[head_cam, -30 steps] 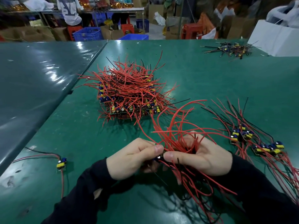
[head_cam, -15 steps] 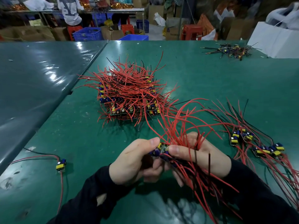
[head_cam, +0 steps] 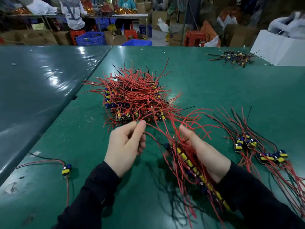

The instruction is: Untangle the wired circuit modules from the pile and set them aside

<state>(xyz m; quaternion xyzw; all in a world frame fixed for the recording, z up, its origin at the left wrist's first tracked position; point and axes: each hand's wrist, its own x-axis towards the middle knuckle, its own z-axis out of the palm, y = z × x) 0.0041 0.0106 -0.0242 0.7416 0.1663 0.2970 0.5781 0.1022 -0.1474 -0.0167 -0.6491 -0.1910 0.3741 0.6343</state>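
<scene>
Mid-untangling: the right hand [head_cam: 206, 156] clasps a bunch of modules [head_cam: 188, 160] while the left hand [head_cam: 125, 146] pinches one red wire [head_cam: 158, 129], which I'd say wants gently drawing free.

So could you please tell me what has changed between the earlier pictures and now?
The left hand has moved up and left, away from the right hand, pinching a red wire and drawing it out of the bundle of modules that the right hand keeps gripping. The big pile, the set-aside modules and the lone module stayed put.
</scene>
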